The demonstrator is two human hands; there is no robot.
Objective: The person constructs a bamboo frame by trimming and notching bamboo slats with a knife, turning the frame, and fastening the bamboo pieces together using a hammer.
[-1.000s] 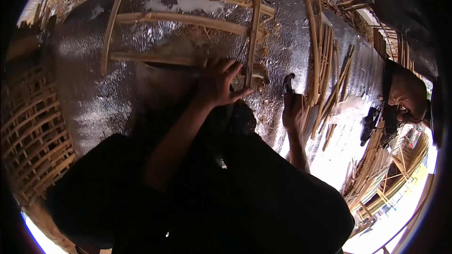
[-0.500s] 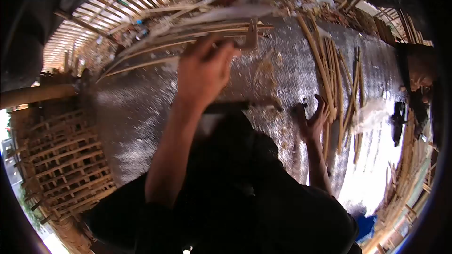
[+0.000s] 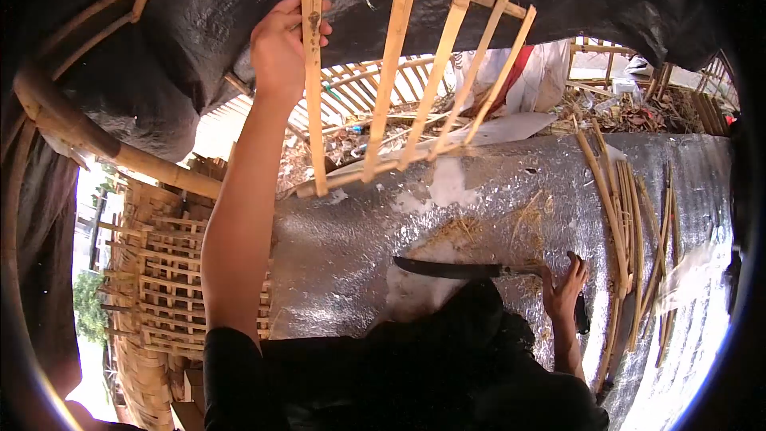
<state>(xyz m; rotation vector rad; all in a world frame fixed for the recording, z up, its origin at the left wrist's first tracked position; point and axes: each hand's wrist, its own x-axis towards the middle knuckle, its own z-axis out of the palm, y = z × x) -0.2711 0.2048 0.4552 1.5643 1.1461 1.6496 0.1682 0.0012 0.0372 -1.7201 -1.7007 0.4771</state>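
Note:
My left hand (image 3: 279,48) is raised at the upper left, fingers wrapped around the end slat of a bamboo lattice frame (image 3: 396,72). The frame has several upright slats joined by a crosspiece at top and bottom, and hangs tilted above the work surface. Low on the right, my right hand (image 3: 564,287) has its thumb and fingers apart, with nothing visibly gripped. Close beside it lies the handle end of a machete (image 3: 451,269), its dark blade pointing left. Whether the hand touches the handle, I cannot tell.
Several bamboo strips (image 3: 626,223) lie on the silvery sheet (image 3: 335,247) to the right. A woven bamboo lattice (image 3: 171,279) stands at the left. Black plastic sheeting (image 3: 199,24) hangs overhead, beside a thick bamboo pole (image 3: 159,172). Debris (image 3: 650,112) is piled behind.
My left hand has risen and now holds the bamboo lattice frame up. My right hand has come close to the machete handle. The camera view has tilted up.

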